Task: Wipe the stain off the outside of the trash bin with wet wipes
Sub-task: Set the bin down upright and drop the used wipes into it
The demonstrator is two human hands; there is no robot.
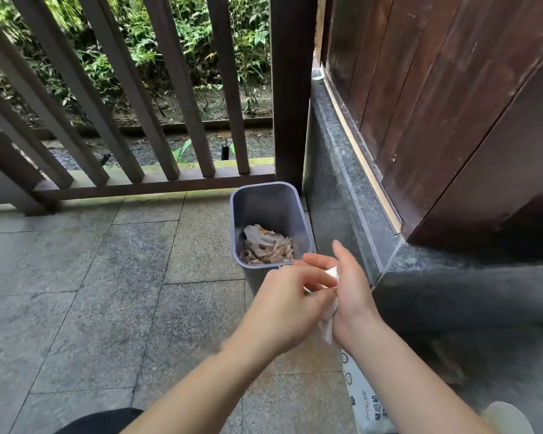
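Head view: left hand and right hand pinch a wet wipe just before the trash bin

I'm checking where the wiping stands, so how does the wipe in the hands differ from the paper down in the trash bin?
The wet wipe looks white and clean; the crumpled paper is brownish and soiled. The wipe is held between the left hand and right hand, above the floor, while the paper lies loose at the bottom inside the trash bin. Both are crumpled rather than flat.
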